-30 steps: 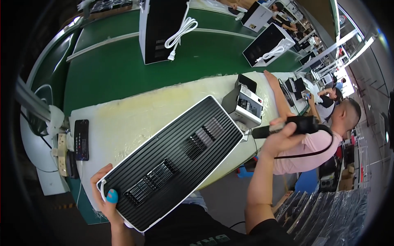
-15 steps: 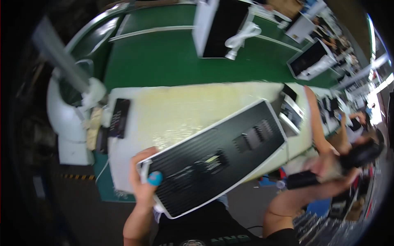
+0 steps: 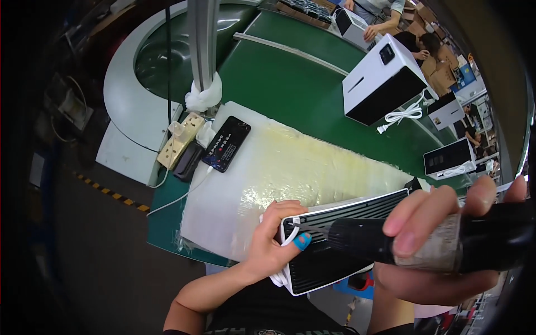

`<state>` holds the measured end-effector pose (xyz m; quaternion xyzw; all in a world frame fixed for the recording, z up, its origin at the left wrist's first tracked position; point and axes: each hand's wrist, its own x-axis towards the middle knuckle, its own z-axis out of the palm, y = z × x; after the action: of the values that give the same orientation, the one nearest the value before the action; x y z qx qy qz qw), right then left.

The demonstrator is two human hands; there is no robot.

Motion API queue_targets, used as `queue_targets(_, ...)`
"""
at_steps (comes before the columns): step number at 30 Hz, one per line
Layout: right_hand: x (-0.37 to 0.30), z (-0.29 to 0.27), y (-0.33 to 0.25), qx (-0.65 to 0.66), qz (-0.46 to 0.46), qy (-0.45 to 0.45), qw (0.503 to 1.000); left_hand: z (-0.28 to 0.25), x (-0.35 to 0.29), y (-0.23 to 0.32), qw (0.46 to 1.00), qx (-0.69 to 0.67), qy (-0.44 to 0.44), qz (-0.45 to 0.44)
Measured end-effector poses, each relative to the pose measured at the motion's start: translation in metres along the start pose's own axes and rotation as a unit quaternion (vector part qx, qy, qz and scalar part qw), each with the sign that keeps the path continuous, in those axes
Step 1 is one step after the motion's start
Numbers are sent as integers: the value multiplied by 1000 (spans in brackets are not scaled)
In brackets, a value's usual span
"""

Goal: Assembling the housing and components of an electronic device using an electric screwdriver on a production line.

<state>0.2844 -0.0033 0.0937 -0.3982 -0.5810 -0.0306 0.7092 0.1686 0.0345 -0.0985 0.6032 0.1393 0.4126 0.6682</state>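
My left hand (image 3: 265, 248) grips the near-left end of a white-edged appliance (image 3: 324, 271) whose ribbed black panel faces up. A bright blue cover is on its thumb, which presses beside a white cord (image 3: 291, 235) at the panel's corner. Closed round a black electric screwdriver (image 3: 360, 234), my right hand (image 3: 421, 215) looms large on the right. The thin bit points left to the small white piece at that corner; I cannot tell whether it touches a screw. The screwdriver and hand hide much of the panel's right part.
A film-covered pad (image 3: 279, 151) lies on the green bench. On its left, a phone (image 3: 226, 144) with a cable lies by a power strip (image 3: 181, 139) and a metal post (image 3: 202, 44). White-and-black appliances (image 3: 385, 81) stand farther off; other people work at upper right.
The screwdriver in my right hand has come into view over the panel's corner. My view has shifted left, and the appliance now sits farther right in it, still in my left hand.
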Motion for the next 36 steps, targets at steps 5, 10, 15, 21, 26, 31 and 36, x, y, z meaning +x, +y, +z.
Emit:
queue_targets(5, -4, 24, 8, 11, 12, -49, 999, -3, -1, 3, 999, 45, 9, -9)
queue_targets(10, -2, 35, 5, -34, 24, 9, 999, 0, 2, 8, 999, 38, 1, -20)
queue_targets(15, -14, 32, 19, -3, 57, -32, 998, -3, 0, 7, 998, 49, -2, -30)
queue_targets(21, -14, 24, 17, 20, 82, -87, 993, -2, 0, 7, 998, 46, 2, -30)
queue_targets(26, -16, 21, 15, 16, 91, -104, 990, -1, 0, 8, 998, 53, 5, -31)
queue_targets(31, -16, 27, 17, 28, 70, -83, 994, -5, -3, 7, 997, 69, 8, -38)
queue_targets(36, 12, -32, -28, 146, 9, 17, 989, -4, 1, 8, 997, 67, -20, -16)
